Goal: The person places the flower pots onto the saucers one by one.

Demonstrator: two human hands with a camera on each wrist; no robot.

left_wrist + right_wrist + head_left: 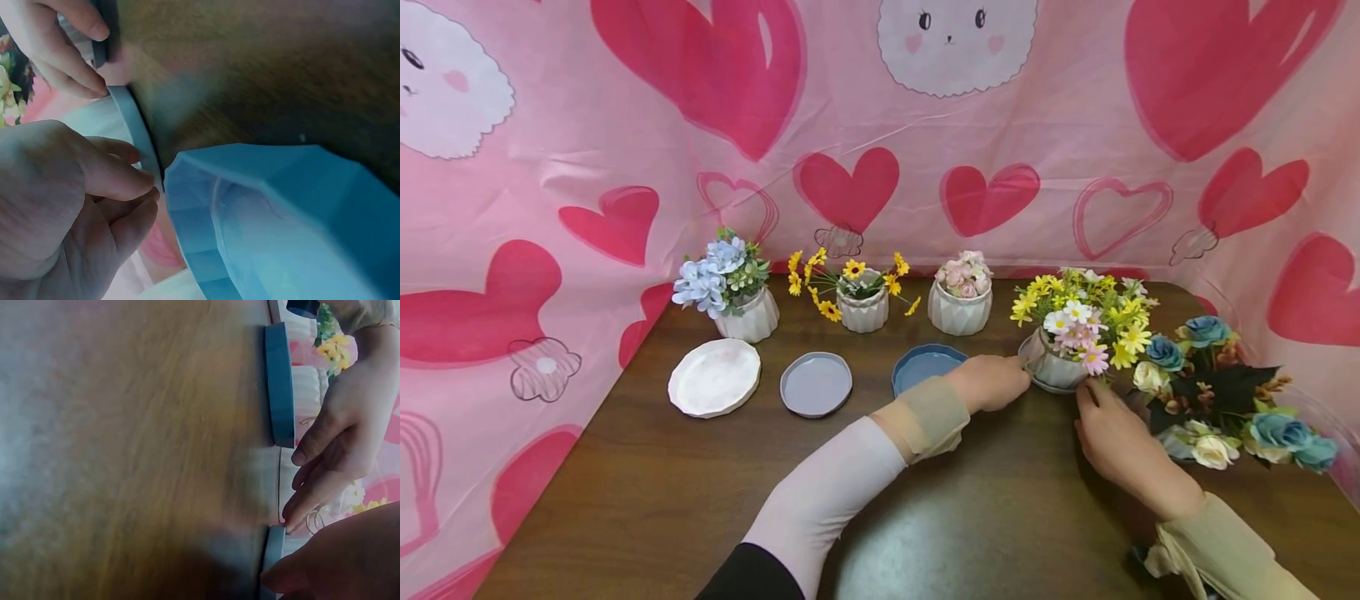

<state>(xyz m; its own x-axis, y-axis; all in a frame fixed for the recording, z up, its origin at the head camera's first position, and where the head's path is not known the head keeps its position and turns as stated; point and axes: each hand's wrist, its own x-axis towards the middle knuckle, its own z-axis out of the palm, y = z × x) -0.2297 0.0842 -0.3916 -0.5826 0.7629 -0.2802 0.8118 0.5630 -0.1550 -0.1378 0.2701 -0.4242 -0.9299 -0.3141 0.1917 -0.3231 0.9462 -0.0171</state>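
Note:
A white ribbed flowerpot (pixel 1052 358) with yellow, white and pink artificial daisies (pixel 1078 325) stands on a small grey saucer (pixel 1054 389) at the right of the table. My left hand (pixel 996 382) reaches across to the saucer's left side, thumb and fingertips gathered at its rim in the left wrist view. At the front right of the same saucer, my right hand (pixel 1116 437) holds the rim, with its thumb low against the edge in the right wrist view. Behind the left wrist lies a blue dish (pixel 294 181), partly covered by the arm in the head view.
Left of the hands are a grey dish (pixel 816 385) and a white dish (pixel 715 379). Behind stand pots with blue flowers (pixel 711 275), orange-yellow flowers (pixel 853 269) and pink roses (pixel 966 277). Blue and cream roses (pixel 1213 450) spread close beside my right hand.

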